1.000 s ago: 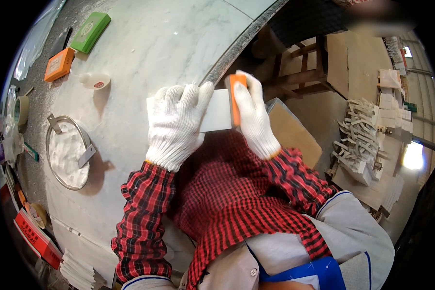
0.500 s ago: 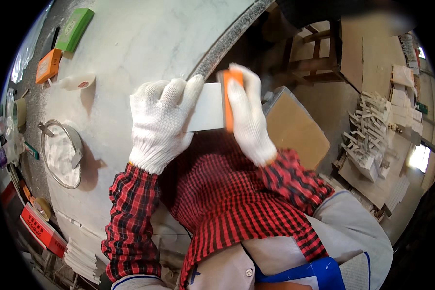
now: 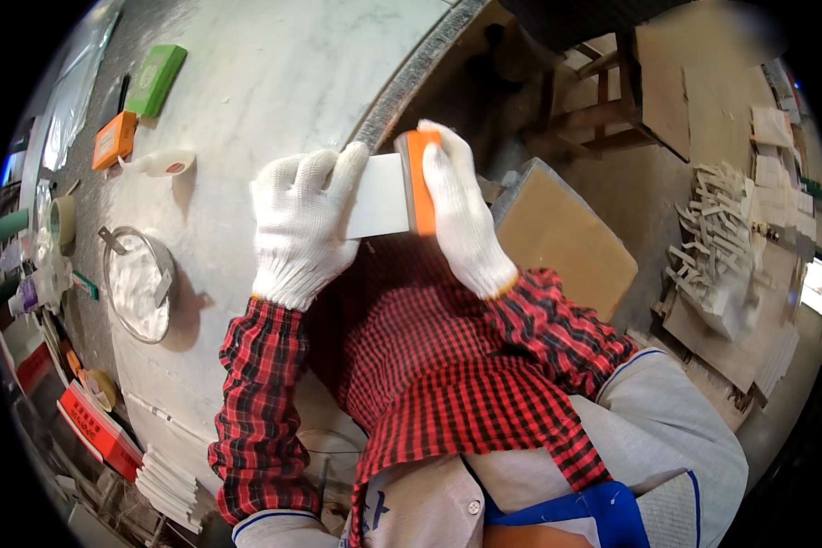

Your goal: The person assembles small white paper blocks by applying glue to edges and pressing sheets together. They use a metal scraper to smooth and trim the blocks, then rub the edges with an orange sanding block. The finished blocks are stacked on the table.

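A round metal-rimmed vessel (image 3: 109, 294) of white powder (image 3: 137, 297) stands on a pale, grey-veined stone tabletop (image 3: 247, 82). The left hand (image 3: 301, 215), in white knit, holds a smooth white rectangular slab (image 3: 379, 196) under close-set fingers; the right hand (image 3: 466, 215), similarly gloved, grips an orange-backed rectangular block (image 3: 421, 183) against the slab's right end.

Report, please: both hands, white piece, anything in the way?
Left gloved hand over white piece. Right gloved hand gripping orange block at piece's right end. Piece juts past table edge. Bowl apart, to the left.
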The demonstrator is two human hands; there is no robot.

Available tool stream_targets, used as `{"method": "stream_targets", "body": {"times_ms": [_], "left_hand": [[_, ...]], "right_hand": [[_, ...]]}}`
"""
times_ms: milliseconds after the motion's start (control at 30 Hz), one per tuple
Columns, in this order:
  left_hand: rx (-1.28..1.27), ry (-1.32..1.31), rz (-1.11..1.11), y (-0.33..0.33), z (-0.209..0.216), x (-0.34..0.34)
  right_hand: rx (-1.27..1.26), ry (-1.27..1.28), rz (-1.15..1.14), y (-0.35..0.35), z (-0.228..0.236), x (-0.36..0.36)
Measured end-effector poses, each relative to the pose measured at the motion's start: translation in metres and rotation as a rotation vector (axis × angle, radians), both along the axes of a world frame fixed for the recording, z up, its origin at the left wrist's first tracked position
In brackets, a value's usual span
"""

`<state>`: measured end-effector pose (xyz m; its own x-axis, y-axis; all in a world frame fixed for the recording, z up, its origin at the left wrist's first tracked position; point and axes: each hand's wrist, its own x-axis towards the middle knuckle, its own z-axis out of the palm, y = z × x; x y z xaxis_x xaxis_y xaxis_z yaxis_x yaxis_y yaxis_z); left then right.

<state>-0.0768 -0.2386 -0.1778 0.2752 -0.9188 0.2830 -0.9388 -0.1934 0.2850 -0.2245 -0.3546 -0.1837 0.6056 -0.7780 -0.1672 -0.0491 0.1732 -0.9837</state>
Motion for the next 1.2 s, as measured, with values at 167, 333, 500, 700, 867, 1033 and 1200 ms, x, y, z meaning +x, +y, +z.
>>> {"method": "stream_targets", "body": {"times_ms": [167, 333, 500, 700, 867, 1033, 1200], "left_hand": [[0.048, -0.006, -0.02, 0.001, 0.002, 0.002], [-0.002, -0.004, -0.024, 0.001, 0.0, 0.002], [-0.056, -0.024, -0.023, 0.005, -0.008, 0.001], [-0.081, -0.001, -0.092, -0.002, 0.005, 0.001], [-0.051, -0.026, -0.048, 0.0, 0.004, 0.005], [-0.103, -0.042, -0.045, 0.0, -0.003, 0.004], [0.028, 0.0, 0.017, 0.003, 0.001, 0.001]], "right_hand": [[-0.231, 0.098, 0.064, 0.007, 0.002, -0.011], [-0.126, 0.15, 0.01, -0.003, -0.001, 0.005], [-0.182, 0.145, -0.004, -0.005, -0.002, 0.012], [-0.178, 0.114, 0.055, 0.004, 0.002, -0.013], [-0.145, 0.124, -0.048, -0.013, -0.022, 0.02], [0.137, 0.076, -0.108, -0.007, -0.04, 0.01], [0.122, -0.08, -0.029, -0.006, -0.01, 0.006]]}}
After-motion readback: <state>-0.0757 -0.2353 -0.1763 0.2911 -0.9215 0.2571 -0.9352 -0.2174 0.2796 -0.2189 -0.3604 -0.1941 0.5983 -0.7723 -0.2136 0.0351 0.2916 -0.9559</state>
